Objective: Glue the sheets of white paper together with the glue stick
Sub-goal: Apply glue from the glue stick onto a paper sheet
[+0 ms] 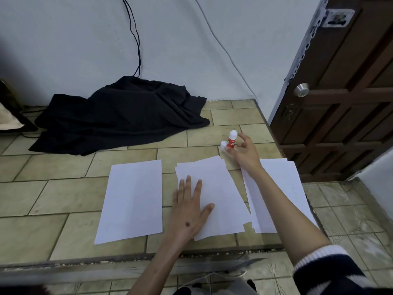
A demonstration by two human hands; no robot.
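1. The glue stick [232, 139], red-bodied with a white rounded end, is seen standing upright on the tiled tabletop [63, 188], its long axis vertical and its white end pointing up; it stands beyond the far edge of the paper, toward the right edge of the tabletop.
2. A small white cap [223, 145] is seen just beside the stick on its left, touching or nearly touching its base; which cannot be told.
3. The right hand [244, 153] is reached forward to the stick. Its fingers [244, 139] are loosely curved around the stick's right side; whether they are actually gripping it cannot be told.
4. Three lots of white paper are laid side by side: a single sheet [131, 201] on the left, a slightly fanned middle stack [221, 192], and a right stack [282, 188] that is crossed by the right forearm.
5. The left hand [189, 209] is laid flat on the middle stack's near left part, fingers straight and spread, pressing the paper down.
6. A crumpled black cloth [119, 113] is heaped at the back of the tabletop against the pale wall [63, 39], and a dark cord [136, 39] hangs down to it.
7. A brown panelled door [350, 92] with a round metal knob [301, 89] is seen at the right.
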